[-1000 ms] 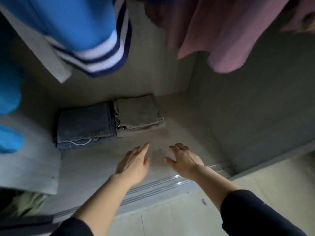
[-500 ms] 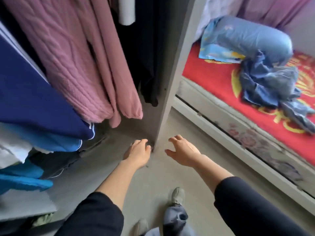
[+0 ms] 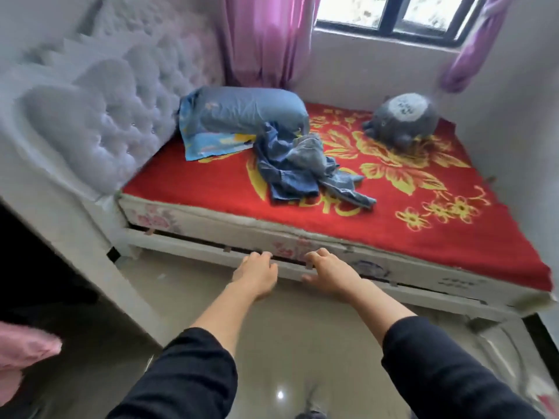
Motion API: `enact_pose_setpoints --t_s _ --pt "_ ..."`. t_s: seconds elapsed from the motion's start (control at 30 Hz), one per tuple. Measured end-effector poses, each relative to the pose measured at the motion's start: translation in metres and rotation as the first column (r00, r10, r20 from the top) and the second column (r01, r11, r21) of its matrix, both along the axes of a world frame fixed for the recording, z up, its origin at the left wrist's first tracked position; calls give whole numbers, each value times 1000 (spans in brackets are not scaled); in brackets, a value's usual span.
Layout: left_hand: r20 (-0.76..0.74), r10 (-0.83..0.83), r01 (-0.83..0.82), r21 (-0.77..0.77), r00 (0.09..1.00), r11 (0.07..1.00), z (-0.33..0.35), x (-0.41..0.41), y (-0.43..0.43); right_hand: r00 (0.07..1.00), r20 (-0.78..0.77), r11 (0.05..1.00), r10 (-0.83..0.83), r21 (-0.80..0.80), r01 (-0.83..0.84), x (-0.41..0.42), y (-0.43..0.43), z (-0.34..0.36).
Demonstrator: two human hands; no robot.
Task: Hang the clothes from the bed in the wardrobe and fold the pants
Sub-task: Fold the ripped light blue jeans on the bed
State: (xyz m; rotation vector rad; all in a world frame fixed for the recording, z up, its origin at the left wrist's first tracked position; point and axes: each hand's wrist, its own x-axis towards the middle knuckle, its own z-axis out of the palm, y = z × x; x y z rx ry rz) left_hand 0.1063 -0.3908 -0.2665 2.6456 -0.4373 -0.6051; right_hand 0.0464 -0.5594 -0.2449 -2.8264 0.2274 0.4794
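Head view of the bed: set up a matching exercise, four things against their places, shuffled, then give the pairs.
Things:
1 blue pillow
2 crumpled denim clothes
3 grey plush toy
4 pink curtain

Places:
A hanging beside the window
B by the headboard
C middle of the red blanket
D far bed corner, below the window

Pairs: 1-B; 2-C; 3-D; 4-A

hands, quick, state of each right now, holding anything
Left hand: open, fingers loosely curled, holding nothing.
Right hand: open, fingers relaxed, holding nothing.
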Motion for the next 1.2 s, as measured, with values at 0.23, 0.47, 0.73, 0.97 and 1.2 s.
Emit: enact_pose_setpoints --t_s 0.23,0.47,0.73,0.97,1.2 --pt "32 -98 100 -61 995 993 11 63 -193 980 11 973 -201 115 198 42 -175 -2" --pt "73 -95 97 -37 993 995 7 130 -298 964 4 958 -266 114 264 110 -300 -5" --pt "74 -86 84 30 994 996 -19 249 -356 978 -15 965 -207 165 206 238 -355 -35" --pt "-27 -42 44 80 999 996 -75 409 -403 969 -116 963 -216 137 231 382 -408 -77" --pt "-113 68 -62 52 991 997 -152 570 -435 962 -194 967 -193 131 220 541 -452 -140"
